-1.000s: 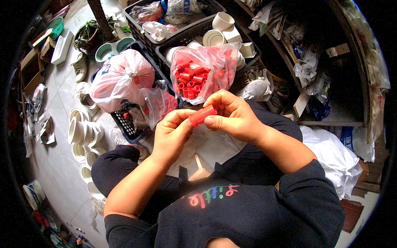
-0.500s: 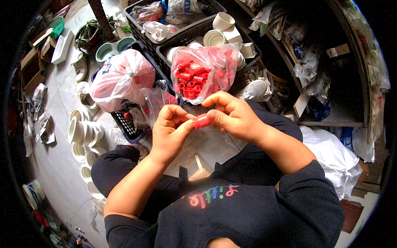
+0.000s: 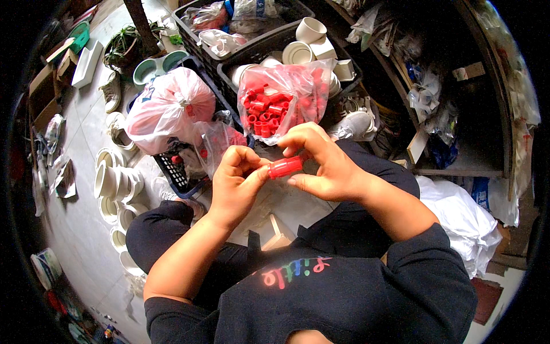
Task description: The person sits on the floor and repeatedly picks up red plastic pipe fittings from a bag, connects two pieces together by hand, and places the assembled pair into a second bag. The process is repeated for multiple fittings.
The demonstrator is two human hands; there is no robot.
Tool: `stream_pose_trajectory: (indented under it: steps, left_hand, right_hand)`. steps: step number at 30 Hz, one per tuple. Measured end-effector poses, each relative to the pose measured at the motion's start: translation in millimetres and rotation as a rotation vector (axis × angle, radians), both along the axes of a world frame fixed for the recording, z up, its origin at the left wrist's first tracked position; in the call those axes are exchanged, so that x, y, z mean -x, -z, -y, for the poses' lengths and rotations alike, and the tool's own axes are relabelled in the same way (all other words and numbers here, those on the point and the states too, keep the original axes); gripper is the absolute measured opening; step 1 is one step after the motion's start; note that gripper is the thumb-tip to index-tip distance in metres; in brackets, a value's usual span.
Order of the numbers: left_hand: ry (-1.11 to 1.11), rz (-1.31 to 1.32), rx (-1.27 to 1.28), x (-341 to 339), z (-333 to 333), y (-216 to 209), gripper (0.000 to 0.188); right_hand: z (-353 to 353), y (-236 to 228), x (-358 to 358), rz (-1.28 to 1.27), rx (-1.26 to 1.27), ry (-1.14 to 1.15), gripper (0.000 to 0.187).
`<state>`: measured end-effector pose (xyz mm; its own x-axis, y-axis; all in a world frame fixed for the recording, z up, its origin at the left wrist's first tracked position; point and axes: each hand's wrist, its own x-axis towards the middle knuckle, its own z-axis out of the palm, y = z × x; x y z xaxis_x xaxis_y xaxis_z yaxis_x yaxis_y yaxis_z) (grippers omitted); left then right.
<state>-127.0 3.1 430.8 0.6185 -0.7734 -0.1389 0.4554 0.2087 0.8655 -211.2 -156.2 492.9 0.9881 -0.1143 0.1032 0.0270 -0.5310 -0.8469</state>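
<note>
My left hand (image 3: pixel 234 182) pinches the left end of a small red plastic pipe fitting (image 3: pixel 286 167) between thumb and fingers, out in front of my chest. The fitting lies nearly level, its right end tipped slightly up. Around that free end my right hand (image 3: pixel 332 166) is open, thumb and index finger spread apart with a gap to the fitting. Its other fingers are partly hidden behind. Just beyond my hands, a clear plastic bag (image 3: pixel 309 106) full of similar red fittings rests on the front of a dark crate (image 3: pixel 226 77).
White pipe fittings (image 3: pixel 298 53) fill the crate behind the bag. To the left, a tied pinkish-white bag (image 3: pixel 166 114) sits on a blue basket (image 3: pixel 177 175). More white fittings (image 3: pixel 117 183) stand on the floor, and a dark shelf (image 3: pixel 458 171) is at right.
My right thumb and fingers have come off the red fitting and spread apart, so more of it shows. My left hand keeps its pinch in nearly the same place.
</note>
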Motion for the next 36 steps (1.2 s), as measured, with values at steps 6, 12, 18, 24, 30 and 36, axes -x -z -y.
stream_pose_trajectory:
  steps: [6, 12, 18, 24, 30, 36]
  left_hand:
    - [-0.011, -0.01, 0.001, 0, -1, 2, 0.019]
    - [-0.013, -0.019, 0.002, 0, -1, 2, 0.018]
    - [-0.01, 0.004, -0.002, 0, -1, 3, 0.018]
    - [-0.016, -0.009, 0.001, 0, -1, 3, 0.018]
    - [-0.012, -0.011, 0.001, 0, -1, 3, 0.019]
    - [-0.017, 0.011, 0.0, 0, -1, 2, 0.019]
  right_hand:
    - [0, -8, 0, -0.545, -0.381, 0.21, 0.033]
    - [4, -7, 0, -0.398, -0.319, 0.11, 0.036]
    - [0, 4, 1, -0.04, -0.067, 0.069, 0.035]
    - [0, -12, 1, -0.46, -0.331, 0.161, 0.04]
    - [1, -13, 1, -0.519, -0.322, 0.151, 0.045]
    - [-2, -3, 3, -0.177, -0.19, 0.046, 0.043]
